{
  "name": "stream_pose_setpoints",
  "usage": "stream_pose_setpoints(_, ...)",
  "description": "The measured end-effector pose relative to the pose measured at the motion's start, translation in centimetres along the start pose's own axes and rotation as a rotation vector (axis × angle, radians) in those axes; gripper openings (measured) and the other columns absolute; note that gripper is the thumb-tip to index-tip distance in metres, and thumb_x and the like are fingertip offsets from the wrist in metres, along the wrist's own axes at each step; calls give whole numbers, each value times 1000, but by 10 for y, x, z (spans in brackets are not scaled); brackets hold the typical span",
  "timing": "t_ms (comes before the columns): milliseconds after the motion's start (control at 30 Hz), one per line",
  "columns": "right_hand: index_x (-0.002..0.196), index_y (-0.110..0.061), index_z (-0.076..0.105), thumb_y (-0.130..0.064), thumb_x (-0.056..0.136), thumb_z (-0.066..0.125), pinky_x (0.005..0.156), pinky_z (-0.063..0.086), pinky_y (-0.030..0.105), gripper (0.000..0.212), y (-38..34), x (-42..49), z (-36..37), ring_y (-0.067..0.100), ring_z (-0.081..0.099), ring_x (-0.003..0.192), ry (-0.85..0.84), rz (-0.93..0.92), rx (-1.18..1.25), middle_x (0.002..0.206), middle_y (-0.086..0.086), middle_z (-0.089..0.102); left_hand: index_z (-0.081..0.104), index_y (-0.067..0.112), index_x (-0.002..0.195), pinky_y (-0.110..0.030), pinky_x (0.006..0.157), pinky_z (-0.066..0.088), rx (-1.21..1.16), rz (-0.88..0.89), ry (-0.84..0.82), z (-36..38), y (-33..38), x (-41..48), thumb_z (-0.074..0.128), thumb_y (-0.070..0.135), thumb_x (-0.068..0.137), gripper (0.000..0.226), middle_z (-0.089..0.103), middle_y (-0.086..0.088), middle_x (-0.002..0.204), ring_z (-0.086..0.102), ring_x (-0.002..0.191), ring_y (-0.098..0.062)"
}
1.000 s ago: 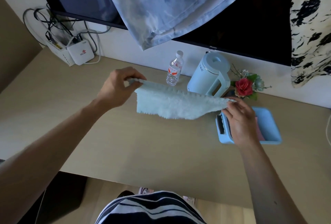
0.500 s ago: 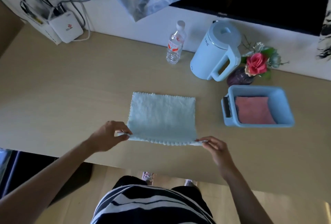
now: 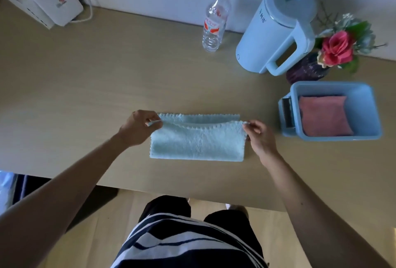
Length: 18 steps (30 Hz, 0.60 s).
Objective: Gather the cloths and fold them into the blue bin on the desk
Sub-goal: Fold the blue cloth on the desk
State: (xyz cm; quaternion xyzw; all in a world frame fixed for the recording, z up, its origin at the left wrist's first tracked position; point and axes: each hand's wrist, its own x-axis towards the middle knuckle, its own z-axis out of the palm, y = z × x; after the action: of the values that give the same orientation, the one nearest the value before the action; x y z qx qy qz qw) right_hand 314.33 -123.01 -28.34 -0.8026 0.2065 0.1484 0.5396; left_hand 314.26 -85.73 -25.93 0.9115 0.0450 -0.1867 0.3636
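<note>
A light blue fluffy cloth [image 3: 197, 142] lies on the wooden desk [image 3: 107, 87], folded over on itself, its upper layer just short of the far edge. My left hand [image 3: 140, 127] pinches the upper layer's left corner. The right corner of that layer is pinched by my right hand [image 3: 258, 133]. To the right stands the blue bin [image 3: 362, 106], and a folded pink cloth [image 3: 324, 115] lies flat inside it.
Behind the bin stand a light blue kettle [image 3: 276, 29] and a dark vase with a pink rose [image 3: 336, 47]. A clear water bottle [image 3: 215, 18] stands by the wall. A white router [image 3: 56, 1] with cables sits at the far left corner. The desk's front edge runs just below the cloth.
The cloth went from held in the air to spread flat on the desk. Both hands have since carried its near edge away from me over the far half, folding it.
</note>
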Motion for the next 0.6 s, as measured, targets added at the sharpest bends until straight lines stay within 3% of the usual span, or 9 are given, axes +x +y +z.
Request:
stream_pose_setpoints(133,74,-15,61,-25,94,66,51,38,16,23,-6,22,9,-1,48,49,-1,-15,-61,57,-13,58,75,13,90,-29,68,47,22,-61,24,4,-2,17,72,23,91,10,72,-3,81,64,76,-22)
stream_pose_setpoints(267,80,-14,64,-25,95,66,47,37,10,19,-6,35,17,6,50,58,30,-4,-87,73,1,64,76,10,93,-26,66,40,51,-115,27,11,-8,24,71,23,91,14,72,-6,82,65,79,-26)
stream_pose_setpoints(367,86,-11,67,-21,95,65,70,52,26,14,-3,42,22,15,60,74,58,18,-126,86,12,72,76,8,99,-28,70,41,81,-162,50,17,-13,28,71,22,91,17,73,-10,91,63,82,-27)
stream_pose_setpoints(467,100,-9,66,-18,95,66,89,56,47,10,-2,41,25,23,67,86,119,46,-222,94,9,72,68,8,115,-39,83,50,218,-154,124,21,-14,26,72,18,87,29,70,-15,108,64,97,-33)
stream_pose_setpoints(533,117,-7,60,-21,94,65,90,53,47,28,-4,33,26,26,66,93,217,-22,-374,102,10,69,62,9,121,-43,87,46,432,-5,236,28,-10,19,72,16,83,41,61,-16,115,56,105,-35)
stream_pose_setpoints(600,126,-4,56,-21,93,65,92,50,48,38,-8,21,31,31,61,100,293,-219,-513,110,14,62,57,10,124,-44,87,44,549,218,285,42,1,9,70,18,80,47,56,-15,122,52,110,-34)
